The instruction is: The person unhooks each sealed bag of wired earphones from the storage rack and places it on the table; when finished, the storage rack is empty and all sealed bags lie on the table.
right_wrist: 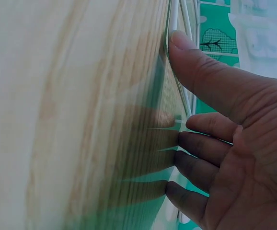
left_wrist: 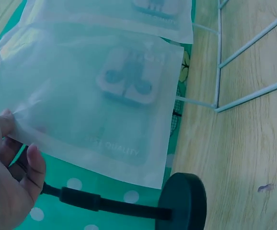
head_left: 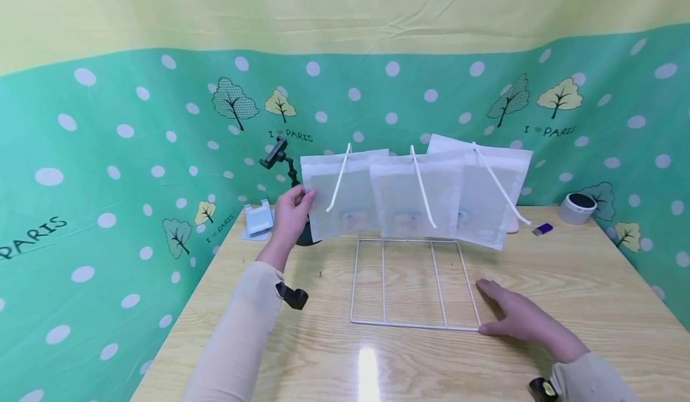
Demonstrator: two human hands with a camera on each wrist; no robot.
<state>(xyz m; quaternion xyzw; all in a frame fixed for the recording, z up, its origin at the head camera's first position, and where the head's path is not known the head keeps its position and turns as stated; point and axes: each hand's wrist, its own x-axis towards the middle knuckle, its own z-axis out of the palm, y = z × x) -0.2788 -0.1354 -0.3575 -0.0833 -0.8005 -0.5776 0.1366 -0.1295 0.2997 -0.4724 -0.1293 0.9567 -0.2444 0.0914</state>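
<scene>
A white wire rack [head_left: 415, 326] stands on the table, its base frame flat and three prongs at the top pointing forward. Translucent white pouches hang from it: a left pouch [head_left: 361, 180], a middle pouch [head_left: 393, 192] and a right pouch [head_left: 485, 210]. Coiled earphones in a small case [left_wrist: 129, 81] show faintly through the left pouch. My left hand [head_left: 291, 210] pinches that pouch's outer edge, thumb on the front. My right hand [head_left: 517, 315] rests beside the base's right front corner, thumb at the wire, fingertips [right_wrist: 189, 196] on the tabletop.
Behind my left hand stands a black phone stand [head_left: 291, 165], with a light blue holder [head_left: 259, 219] to its left. A white round speaker [head_left: 577, 210] and a purple USB stick [head_left: 542, 229] lie at the back right. A dotted green curtain [head_left: 135, 150] surrounds the table.
</scene>
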